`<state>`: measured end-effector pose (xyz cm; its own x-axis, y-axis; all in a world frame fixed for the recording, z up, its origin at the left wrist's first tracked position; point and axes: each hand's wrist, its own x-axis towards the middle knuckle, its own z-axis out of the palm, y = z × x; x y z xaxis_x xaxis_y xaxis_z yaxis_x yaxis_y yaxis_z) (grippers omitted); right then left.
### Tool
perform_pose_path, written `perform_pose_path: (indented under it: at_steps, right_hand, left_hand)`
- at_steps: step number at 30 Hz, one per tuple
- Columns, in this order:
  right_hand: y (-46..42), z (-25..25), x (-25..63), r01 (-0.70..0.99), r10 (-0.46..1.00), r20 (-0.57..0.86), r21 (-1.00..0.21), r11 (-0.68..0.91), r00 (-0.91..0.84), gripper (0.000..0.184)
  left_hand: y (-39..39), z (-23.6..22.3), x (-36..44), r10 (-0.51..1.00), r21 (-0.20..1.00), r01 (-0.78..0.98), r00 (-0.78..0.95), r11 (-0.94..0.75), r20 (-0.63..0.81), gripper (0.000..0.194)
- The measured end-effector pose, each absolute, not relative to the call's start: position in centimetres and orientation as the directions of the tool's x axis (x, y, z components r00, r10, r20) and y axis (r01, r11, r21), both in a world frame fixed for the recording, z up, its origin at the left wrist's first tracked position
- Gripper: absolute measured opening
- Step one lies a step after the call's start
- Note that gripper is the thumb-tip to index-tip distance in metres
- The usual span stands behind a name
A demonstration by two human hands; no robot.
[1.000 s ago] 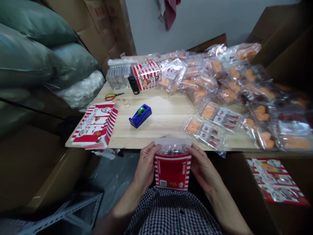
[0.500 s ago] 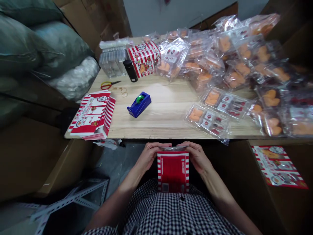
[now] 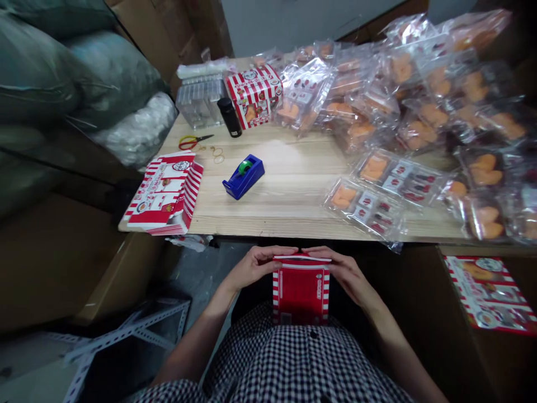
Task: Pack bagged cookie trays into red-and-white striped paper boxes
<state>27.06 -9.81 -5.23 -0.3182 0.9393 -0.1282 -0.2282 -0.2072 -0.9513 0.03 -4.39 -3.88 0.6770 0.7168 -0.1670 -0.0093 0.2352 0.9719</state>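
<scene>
Head view: you hold a red-and-white striped carton in front of your body, just short of the table edge, its plain red panel facing you and its lower end against your checked shirt. Your left hand grips its upper left corner, thumb at the near face and fingers stretched along the top edge; your right hand grips the upper right corner in much the same way. The carton thus lies between your two hands and mostly below them, with your fingertips close together over its top.

Beyond your hands, a blue tape dispenser sits on the table, with a stack of flat printed cartons to its left and clear bagged toy sets to its right. Farther back are scissors, a black bottle and a striped box beside clear plastic cases
</scene>
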Motion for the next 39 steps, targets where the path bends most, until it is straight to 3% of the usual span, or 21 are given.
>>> perform_pose_path:
  at_steps: [8, 14, 18, 25, 39]
  right_hand:
    - [-9.3, -5.7, 27.3, -0.012, 0.948, -0.055, -0.998, -0.062, -0.314, 0.024]
    - [-7.5, -2.5, 28.0, 0.085, 0.907, -0.071, -0.996, -0.038, -0.416, 0.022]
    - [-6.3, -1.6, 27.6, 0.103, 0.890, -0.118, -0.991, -0.080, -0.441, 0.019]
    - [-4.7, -3.1, 27.5, 0.092, 0.825, -0.304, -0.950, -0.297, -0.476, 0.036]
    - [-3.7, -4.3, 27.4, 0.097, 0.820, -0.351, -0.933, -0.346, -0.453, 0.036]
  left_hand:
    - [-4.4, -5.1, 0.0, 0.763, 0.987, -0.015, 0.636, 0.162, -0.115, 0.027]
    - [-3.3, -2.4, 0.8, 0.714, 0.991, 0.071, 0.688, 0.114, -0.131, 0.027]
    - [-2.3, -1.2, 1.4, 0.696, 0.980, 0.167, 0.691, 0.109, -0.195, 0.026]
    - [-0.7, -1.9, 2.0, 0.676, 0.959, 0.282, 0.701, 0.029, -0.227, 0.030]
    - [-1.3, -3.4, 2.4, 0.749, 0.954, 0.286, 0.612, 0.089, -0.254, 0.028]
